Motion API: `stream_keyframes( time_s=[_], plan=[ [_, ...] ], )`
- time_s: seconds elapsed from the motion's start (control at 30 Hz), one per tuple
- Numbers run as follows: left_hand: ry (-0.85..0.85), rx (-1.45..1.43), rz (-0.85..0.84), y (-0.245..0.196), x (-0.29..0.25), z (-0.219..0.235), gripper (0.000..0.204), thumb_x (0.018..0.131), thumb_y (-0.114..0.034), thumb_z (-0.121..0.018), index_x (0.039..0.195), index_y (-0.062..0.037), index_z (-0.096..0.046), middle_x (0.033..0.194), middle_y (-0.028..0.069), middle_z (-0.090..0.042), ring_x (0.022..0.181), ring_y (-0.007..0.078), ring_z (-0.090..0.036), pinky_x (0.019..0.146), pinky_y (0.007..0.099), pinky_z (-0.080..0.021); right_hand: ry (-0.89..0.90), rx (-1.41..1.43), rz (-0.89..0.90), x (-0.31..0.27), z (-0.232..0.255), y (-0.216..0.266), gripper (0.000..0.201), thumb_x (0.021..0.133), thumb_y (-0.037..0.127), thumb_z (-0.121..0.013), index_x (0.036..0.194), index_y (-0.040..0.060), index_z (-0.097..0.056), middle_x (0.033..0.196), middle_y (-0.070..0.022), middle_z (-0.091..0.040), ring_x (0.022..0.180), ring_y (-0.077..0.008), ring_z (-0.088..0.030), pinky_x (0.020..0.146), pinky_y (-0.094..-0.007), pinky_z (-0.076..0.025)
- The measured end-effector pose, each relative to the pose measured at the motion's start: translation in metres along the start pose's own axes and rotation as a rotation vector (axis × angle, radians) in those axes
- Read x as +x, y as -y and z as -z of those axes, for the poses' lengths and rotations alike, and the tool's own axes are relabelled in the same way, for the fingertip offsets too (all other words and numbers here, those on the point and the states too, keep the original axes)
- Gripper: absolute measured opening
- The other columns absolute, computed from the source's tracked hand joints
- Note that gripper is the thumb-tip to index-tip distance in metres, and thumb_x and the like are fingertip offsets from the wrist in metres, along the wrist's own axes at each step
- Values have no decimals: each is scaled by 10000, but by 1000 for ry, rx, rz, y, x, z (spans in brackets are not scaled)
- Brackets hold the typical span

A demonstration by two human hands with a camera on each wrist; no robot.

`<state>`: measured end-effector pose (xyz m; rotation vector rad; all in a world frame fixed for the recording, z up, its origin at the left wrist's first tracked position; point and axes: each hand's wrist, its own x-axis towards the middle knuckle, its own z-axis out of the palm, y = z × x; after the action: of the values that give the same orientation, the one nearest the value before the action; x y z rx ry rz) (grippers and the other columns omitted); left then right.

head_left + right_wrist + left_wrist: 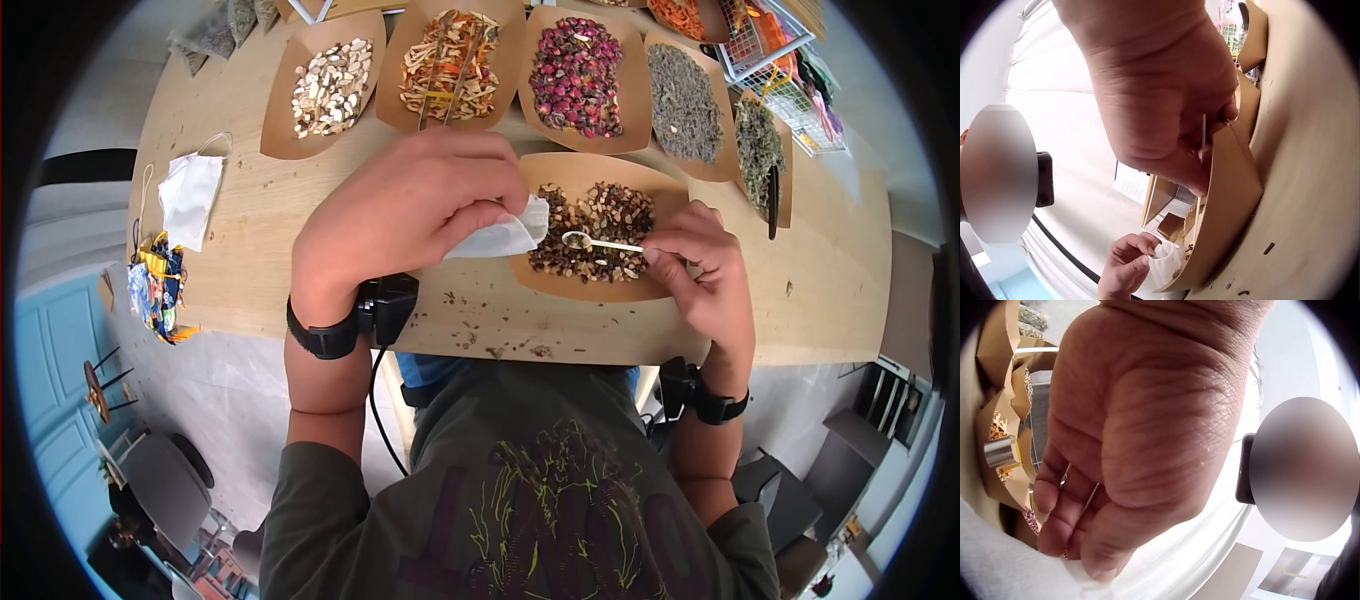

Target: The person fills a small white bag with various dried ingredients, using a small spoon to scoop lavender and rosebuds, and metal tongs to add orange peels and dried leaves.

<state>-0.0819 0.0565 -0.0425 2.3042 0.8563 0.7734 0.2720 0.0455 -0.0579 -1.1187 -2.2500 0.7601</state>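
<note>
My left hand (430, 195) pinches a small white mesh bag (505, 235) by its edge, with the bag's mouth turned toward the paper tray (600, 285) in front of me. Brown, chopped dried bits (625, 205) fill that tray. Between thumb and fingers, my right hand (705, 265) holds a small pale spoon (610, 244) by its handle. The spoon's bowl lies over the bits, close to the bag's mouth, with a little material in it. In the right wrist view the bag (1165, 262) hangs at the tray's end, its opening facing the spoon.
Behind stand paper trays of pale slices (332, 88), orange-yellow shreds (450, 65) with metal tongs, rosebuds (577, 75) and grey-green herbs (685, 100). White bags (190, 195) and patterned pouches (158, 290) lie at the left. Crumbs dot the table's front; a wire basket (790, 90) stands back right.
</note>
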Motion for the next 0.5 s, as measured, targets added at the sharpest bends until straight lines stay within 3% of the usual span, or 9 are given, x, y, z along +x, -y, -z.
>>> stream_keyframes(
  time_s=[0.23, 0.4, 0.5],
  plan=[
    [25, -12, 21, -2, 1, 1, 118, 919, -26, -793, 1018, -42, -732, 1025, 86, -701, 932, 334, -686, 792, 428, -547, -63, 70, 29, 20, 1, 26, 111, 851, -29, -808, 941, 36, -804, 831, -65, -681, 864, -268, -606, 843, -410, -428],
    [30, -27, 36, 0, 1, 2, 116, 921, -30, -791, 1021, -44, -733, 1031, 89, -701, 937, 338, -684, 799, 428, -546, -115, -157, 200, 28, -4, 41, 144, 812, -15, -808, 939, 53, -806, 875, -57, -702, 880, -282, -613, 837, -416, -439],
    [18, -12, 17, 0, 0, 2, 114, 924, -29, -790, 1021, -43, -731, 1032, 90, -702, 940, 339, -685, 797, 429, -547, -136, -235, 129, 18, 12, 32, 155, 810, -25, -798, 946, 49, -807, 857, -61, -697, 865, -283, -602, 843, -412, -439]
  ],
)
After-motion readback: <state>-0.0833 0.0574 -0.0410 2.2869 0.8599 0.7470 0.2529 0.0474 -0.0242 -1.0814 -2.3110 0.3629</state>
